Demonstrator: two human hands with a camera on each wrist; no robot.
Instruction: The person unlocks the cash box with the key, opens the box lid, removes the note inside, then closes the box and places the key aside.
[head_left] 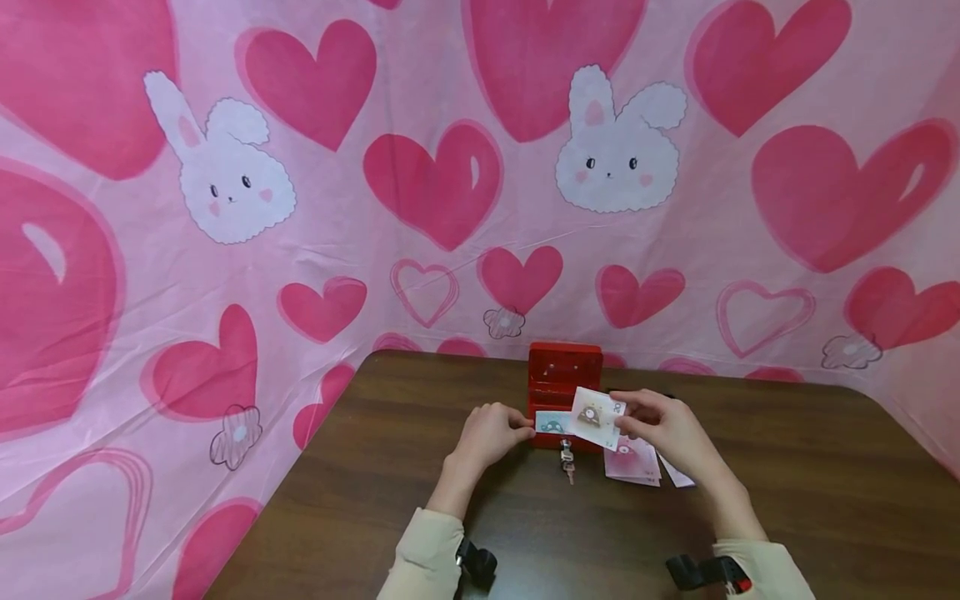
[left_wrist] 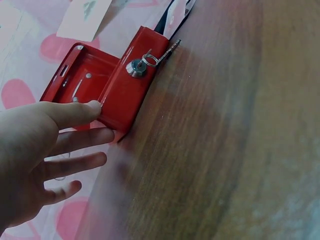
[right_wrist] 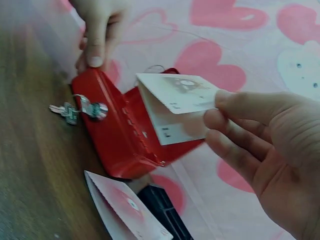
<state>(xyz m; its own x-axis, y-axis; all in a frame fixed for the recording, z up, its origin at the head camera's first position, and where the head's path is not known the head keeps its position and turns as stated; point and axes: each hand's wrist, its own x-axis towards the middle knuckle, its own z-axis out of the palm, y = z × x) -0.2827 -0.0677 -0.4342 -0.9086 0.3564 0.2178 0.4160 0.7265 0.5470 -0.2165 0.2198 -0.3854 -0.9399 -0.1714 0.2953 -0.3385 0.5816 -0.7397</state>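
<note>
A small red cash box (head_left: pixel 564 367) stands with its lid raised. My left hand (left_wrist: pixel 55 145) touches its front left corner, thumb on the rim and the other fingers stretched out along the side. My right hand (right_wrist: pixel 270 145) pinches a folded pale play banknote (right_wrist: pixel 182 92) by one edge, thumb on top. The banknote is over the box's right part in the head view. A teal banknote (head_left: pixel 552 422) shows at the box opening, partly covered by the held one. Keys (right_wrist: pixel 67 113) hang from the lock (right_wrist: pixel 96 110) on the box front.
Pink banknotes (head_left: pixel 632 461) lie on the brown table (head_left: pixel 375 500) right of the box, with a whitish note (head_left: pixel 677 473) beside them under my right hand. A black object (right_wrist: pixel 165 210) sits beside the pink notes. Behind the table hangs a pink heart-patterned cloth (head_left: pixel 525 208).
</note>
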